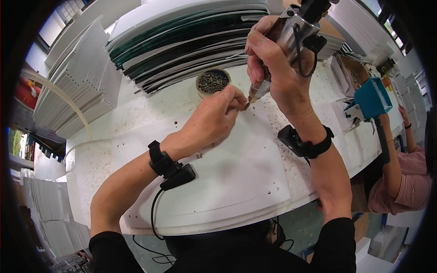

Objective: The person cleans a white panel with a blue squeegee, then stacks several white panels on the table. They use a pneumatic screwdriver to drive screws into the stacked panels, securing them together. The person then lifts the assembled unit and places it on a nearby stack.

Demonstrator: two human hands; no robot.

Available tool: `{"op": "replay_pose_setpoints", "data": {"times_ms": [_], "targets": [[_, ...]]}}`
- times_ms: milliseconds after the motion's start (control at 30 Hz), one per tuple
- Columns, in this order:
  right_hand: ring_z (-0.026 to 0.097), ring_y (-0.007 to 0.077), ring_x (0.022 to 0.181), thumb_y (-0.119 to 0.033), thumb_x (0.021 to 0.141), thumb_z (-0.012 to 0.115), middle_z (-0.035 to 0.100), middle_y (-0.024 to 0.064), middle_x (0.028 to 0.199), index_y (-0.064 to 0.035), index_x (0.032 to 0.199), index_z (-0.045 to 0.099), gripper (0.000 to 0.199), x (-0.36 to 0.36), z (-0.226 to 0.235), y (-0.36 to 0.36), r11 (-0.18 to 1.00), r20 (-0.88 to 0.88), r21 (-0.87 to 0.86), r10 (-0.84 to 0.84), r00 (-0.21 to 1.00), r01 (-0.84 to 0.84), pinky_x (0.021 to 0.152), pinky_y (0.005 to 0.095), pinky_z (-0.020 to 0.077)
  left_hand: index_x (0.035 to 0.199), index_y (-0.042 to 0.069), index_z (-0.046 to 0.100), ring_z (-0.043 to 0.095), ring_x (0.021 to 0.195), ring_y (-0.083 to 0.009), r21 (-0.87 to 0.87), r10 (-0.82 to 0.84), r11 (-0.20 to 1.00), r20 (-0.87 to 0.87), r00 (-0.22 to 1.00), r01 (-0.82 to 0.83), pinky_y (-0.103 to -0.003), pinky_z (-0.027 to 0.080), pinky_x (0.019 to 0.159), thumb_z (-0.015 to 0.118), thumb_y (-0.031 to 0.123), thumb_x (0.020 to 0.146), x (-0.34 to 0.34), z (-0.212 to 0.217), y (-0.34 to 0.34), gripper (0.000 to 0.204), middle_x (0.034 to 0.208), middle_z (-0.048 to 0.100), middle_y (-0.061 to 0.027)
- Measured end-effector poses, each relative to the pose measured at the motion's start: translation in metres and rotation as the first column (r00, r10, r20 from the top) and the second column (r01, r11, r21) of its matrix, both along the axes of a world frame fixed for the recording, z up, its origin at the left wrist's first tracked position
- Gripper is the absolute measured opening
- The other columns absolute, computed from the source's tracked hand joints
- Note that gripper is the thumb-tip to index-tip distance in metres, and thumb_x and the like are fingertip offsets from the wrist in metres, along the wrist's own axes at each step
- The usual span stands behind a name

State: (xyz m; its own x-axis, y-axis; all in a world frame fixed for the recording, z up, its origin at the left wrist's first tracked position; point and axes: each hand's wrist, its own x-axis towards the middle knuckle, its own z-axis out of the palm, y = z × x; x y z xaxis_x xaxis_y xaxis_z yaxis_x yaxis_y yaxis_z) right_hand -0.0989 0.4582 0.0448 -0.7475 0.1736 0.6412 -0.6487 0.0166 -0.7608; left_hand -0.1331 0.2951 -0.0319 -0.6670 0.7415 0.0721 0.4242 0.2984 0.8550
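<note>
My right hand [277, 68] is wrapped round a silver and black power screwdriver [291, 38], held tilted with its tip pointing down and left. Close to that tip, my left hand [211, 116] has its fingers pinched together. A small dark piece, perhaps a screw, shows at the tip, but what the left fingers hold is too small to make out. Both hands are over the far edge of a flat white panel [236, 168] with small holes and fittings along its edges. Just beyond my left fingers stands a round tub [200, 88] full of small metal screws.
Stacked white and dark green panels [182, 41] rise at the back. More white panels [91, 82] lean at the left, near a clear hose [79, 113]. At right are a teal clamp-like device [373, 99], an open cardboard box [355, 70] and another person's arm [392, 159].
</note>
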Motion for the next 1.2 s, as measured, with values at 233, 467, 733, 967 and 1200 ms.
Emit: {"op": "replay_pose_setpoints", "data": {"times_ms": [233,467,733,967,1200], "targets": [[0.053,0.0088,0.049,-0.015,0.097,0.064,0.058,0.0041,0.075,-0.0017,0.089,0.059,0.016,0.002,0.0,-0.001,1.0,0.022,-0.021,0.009,1.0,-0.009,0.048,0.0262,0.0452,0.138,0.002,0.048,0.071,0.102,-0.0231,-0.043,-0.076,0.996,-0.025,0.997,0.075,-0.033,0.055,0.086,0.051,0.001,0.096,0.002,0.007,-0.014,0.042,0.132,0.069,-0.0197],[0.053,0.0087,0.051,-0.015,0.097,0.064,0.058,0.004,0.078,-0.003,0.09,0.059,0.015,0.004,0.0,-0.003,0.999,0.031,-0.048,0.021,0.999,-0.019,0.049,0.0264,0.0453,0.137,0.0,0.047,0.069,0.108,-0.0346,-0.05,-0.047,0.997,0.067,0.997,0.051,-0.04,0.053,0.093,0.05,0.001,0.097,0.007,0.015,-0.013,0.04,0.124,0.071,-0.021],[0.053,0.0084,0.051,-0.017,0.097,0.065,0.058,0.0037,0.079,-0.0035,0.092,0.058,0.016,0.0,-0.005,0.001,0.997,0.044,-0.032,0.068,0.997,-0.067,0.05,0.0263,0.0453,0.134,-0.002,0.053,0.064,0.112,-0.0303,-0.205,-0.165,0.975,-0.389,0.906,0.09,-0.039,0.052,0.096,0.058,0.004,0.094,0.014,0.012,-0.021,0.04,0.126,0.067,-0.0181],[0.052,0.0087,0.052,-0.018,0.097,0.066,0.059,0.0051,0.079,-0.0042,0.096,0.056,0.017,-0.005,-0.002,0.005,0.994,0.174,0.031,0.101,0.979,-0.108,0.05,0.0262,0.0445,0.131,-0.007,0.06,0.056,0.127,-0.0355,-0.357,-0.279,0.934,-0.745,0.606,-0.008,-0.044,0.047,0.106,0.061,0.011,0.094,0.024,-0.002,-0.024,0.041,0.132,0.061,-0.0185],[0.047,0.0096,0.049,-0.017,0.097,0.065,0.055,0.0054,0.07,-0.0068,0.09,0.052,0.018,-0.004,-0.013,0.005,0.984,0.146,0.006,0.176,0.973,-0.179,0.046,0.0252,0.0406,0.133,-0.005,0.059,0.052,0.135,-0.0369,-0.354,-0.271,0.935,-0.746,0.608,-0.019,-0.046,0.046,0.107,0.058,0.013,0.095,0.022,-0.007,-0.028,0.042,0.137,0.059,-0.0171]]}}
